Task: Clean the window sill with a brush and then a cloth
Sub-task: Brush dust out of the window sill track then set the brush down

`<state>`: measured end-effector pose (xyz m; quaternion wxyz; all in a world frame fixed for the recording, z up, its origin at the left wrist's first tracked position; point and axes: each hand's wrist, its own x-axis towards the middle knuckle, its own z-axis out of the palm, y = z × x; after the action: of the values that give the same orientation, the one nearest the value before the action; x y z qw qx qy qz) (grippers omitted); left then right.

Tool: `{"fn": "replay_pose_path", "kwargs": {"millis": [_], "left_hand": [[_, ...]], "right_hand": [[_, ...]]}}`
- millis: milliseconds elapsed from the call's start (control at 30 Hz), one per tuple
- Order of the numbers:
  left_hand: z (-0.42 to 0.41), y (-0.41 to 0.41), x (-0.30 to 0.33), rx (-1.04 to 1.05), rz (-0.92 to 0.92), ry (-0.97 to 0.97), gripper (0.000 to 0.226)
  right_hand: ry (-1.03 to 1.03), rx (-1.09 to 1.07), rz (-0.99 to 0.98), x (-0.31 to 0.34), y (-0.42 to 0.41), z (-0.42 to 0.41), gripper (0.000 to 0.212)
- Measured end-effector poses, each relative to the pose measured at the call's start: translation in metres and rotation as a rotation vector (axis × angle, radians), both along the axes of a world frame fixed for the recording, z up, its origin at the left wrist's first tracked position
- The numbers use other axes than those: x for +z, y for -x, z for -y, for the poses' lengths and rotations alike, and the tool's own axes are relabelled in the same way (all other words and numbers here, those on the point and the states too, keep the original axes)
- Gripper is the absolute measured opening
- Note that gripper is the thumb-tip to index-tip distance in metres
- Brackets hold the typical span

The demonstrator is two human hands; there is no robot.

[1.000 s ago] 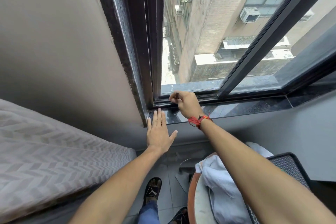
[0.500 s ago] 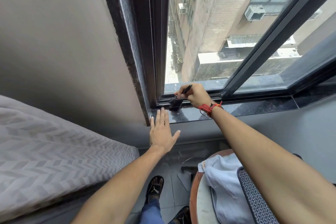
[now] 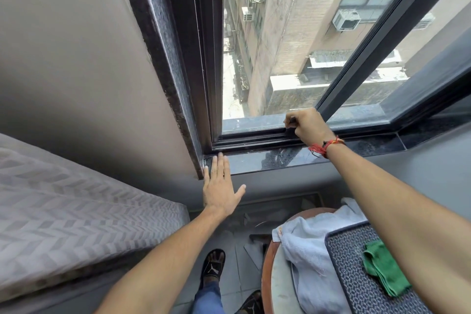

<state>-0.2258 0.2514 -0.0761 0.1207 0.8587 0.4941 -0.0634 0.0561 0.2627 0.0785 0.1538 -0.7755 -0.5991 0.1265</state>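
The dark polished window sill runs below the black window frame. My right hand is shut on a small black brush, whose bristles press into the frame's bottom track; most of the brush is hidden by my fingers. My left hand lies flat and open, fingertips on the sill's left end, palm against the wall below. A green cloth lies on a dark patterned tray at the lower right.
A white towel is draped over a round table beneath my right arm. A mattress with a grey chevron cover fills the left. My sandalled feet stand on the tiled floor. Glass panes rise above the sill.
My right hand has slid the brush to the right along the frame track, away from the left corner. My left hand has stayed flat at the sill's left end.
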Motion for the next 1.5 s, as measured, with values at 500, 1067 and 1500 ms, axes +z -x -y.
{"fn": "replay_pose_path", "kwargs": {"millis": [500, 1067, 1500], "left_hand": [[0.0, 0.001, 0.0, 0.012, 0.036, 0.019, 0.104], [-0.002, 0.002, -0.001, -0.004, 0.049, 0.017, 0.105], [-0.002, 0.0, 0.001, -0.005, -0.004, -0.002, 0.105]], "right_hand": [[0.041, 0.183, -0.63, -0.007, 0.14, -0.059, 0.029], [0.078, -0.108, -0.27, -0.012, -0.014, 0.015, 0.045], [0.056, 0.218, -0.236, -0.02, 0.13, -0.03, 0.036]]}}
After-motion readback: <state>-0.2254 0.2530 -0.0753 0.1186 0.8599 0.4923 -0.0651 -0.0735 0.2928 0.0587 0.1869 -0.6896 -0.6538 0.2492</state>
